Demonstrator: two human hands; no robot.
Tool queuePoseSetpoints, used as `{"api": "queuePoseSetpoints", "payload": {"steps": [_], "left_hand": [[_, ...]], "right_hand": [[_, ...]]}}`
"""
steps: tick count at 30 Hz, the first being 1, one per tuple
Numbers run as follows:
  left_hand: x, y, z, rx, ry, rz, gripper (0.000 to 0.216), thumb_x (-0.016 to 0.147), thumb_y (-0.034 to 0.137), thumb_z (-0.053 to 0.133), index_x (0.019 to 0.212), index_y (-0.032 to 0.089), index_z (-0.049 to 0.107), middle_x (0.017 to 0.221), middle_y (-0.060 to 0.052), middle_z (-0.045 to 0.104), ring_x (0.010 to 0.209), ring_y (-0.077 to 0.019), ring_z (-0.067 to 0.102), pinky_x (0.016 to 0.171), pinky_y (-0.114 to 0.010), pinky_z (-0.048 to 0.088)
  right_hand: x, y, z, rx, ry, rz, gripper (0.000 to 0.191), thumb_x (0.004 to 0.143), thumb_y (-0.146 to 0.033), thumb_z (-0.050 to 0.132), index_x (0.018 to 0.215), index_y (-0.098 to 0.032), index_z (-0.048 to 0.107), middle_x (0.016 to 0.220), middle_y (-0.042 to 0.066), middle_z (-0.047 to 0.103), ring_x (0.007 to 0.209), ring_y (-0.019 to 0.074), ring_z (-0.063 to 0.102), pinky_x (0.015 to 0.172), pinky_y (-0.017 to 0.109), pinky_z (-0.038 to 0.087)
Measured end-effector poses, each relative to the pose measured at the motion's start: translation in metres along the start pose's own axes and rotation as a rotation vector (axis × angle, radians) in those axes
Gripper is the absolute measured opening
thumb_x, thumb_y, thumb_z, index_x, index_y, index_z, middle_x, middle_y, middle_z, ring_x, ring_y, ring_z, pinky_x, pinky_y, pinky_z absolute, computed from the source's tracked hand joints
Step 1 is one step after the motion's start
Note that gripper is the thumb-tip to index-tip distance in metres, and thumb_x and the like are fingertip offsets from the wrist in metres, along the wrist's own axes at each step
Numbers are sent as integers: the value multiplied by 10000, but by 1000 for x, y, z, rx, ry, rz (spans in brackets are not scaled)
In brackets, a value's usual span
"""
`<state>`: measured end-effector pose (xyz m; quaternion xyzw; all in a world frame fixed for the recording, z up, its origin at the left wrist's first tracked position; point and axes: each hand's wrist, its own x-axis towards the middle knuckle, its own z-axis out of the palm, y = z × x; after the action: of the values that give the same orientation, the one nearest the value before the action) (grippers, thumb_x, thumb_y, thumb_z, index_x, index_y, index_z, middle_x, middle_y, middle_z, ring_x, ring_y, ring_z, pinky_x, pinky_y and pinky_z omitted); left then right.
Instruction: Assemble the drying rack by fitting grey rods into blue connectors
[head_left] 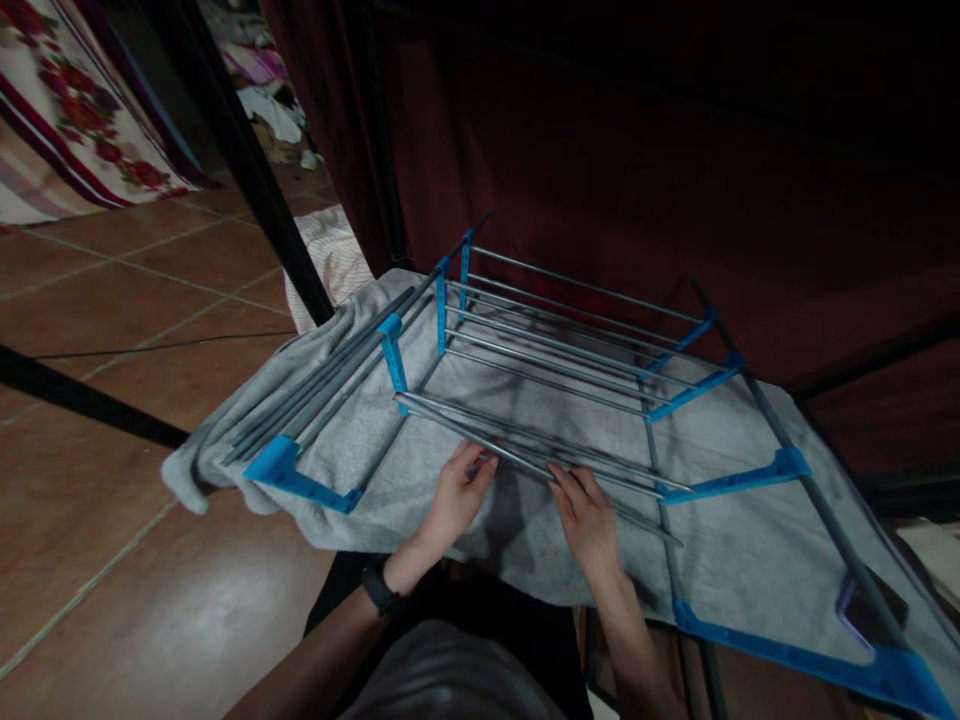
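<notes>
Two bare hands meet at a slim metal rod (517, 459) above a gray blanket (750, 560), seen on my feed from the head camera. The right hand (589, 520) grasps the rod, fingers over it and thumb on the near side. The left hand (459, 495), a black watch (381, 585) on its wrist, has thumb and fingers bent in at the same rod; whether they close on it or only brush it, I cannot tell.

The rod slants across the near middle of a half-built rack, its far left end beside the foot of an upright blue bracket (394, 355). Two hands set near each other along its length would, I judge, steady so thin a piece and keep it from rolling or tipping.

Other bars already run between the blue brackets, which look to hold them in even rows; a blue arm (735, 477) angles out at the right. The rack lies on its side frames, a pose that I take to leave its near edge within reach. To the left, thicker gray tubes (326, 370) lie side by side, near the blanket's edge; its soft pile probably keeps loose pieces from sliding. A dark red curtain (600, 180) hangs behind
</notes>
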<state>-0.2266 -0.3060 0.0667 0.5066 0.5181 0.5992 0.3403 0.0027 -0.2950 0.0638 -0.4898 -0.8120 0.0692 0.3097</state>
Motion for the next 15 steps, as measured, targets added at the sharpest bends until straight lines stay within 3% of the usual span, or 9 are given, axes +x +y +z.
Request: {"api": "queuePoseSetpoints", "payload": {"steps": [8, 13, 15], "left_hand": [[-22, -28, 6, -419, 6, -519, 172, 671, 226, 767, 837, 181, 771, 990, -87, 778, 919, -220, 706, 805, -313, 542], [-30, -32, 2, -611, 37, -668, 227, 609, 205, 823, 822, 175, 751, 1184, -106, 758, 953, -239, 728, 881, -372, 570], [-31, -33, 1, -645, 28, -689, 272, 613, 215, 841, 869, 176, 756, 1160, -108, 766, 974, -263, 736, 923, -408, 569]], "right_hand": [[-15, 8, 26, -78, -105, -18, 386, 1053, -281, 437, 1362, -294, 667, 1006, 68, 666, 858, 212, 663, 793, 353, 572], [-22, 10, 36, -129, -167, -26, 388, 1040, -258, 454, 1362, -315, 663, 999, 59, 653, 844, 208, 649, 791, 345, 561], [-25, 11, 39, -147, -181, -27, 394, 1034, -242, 459, 1362, -321, 662, 997, 57, 650, 849, 206, 646, 798, 340, 557]]}}
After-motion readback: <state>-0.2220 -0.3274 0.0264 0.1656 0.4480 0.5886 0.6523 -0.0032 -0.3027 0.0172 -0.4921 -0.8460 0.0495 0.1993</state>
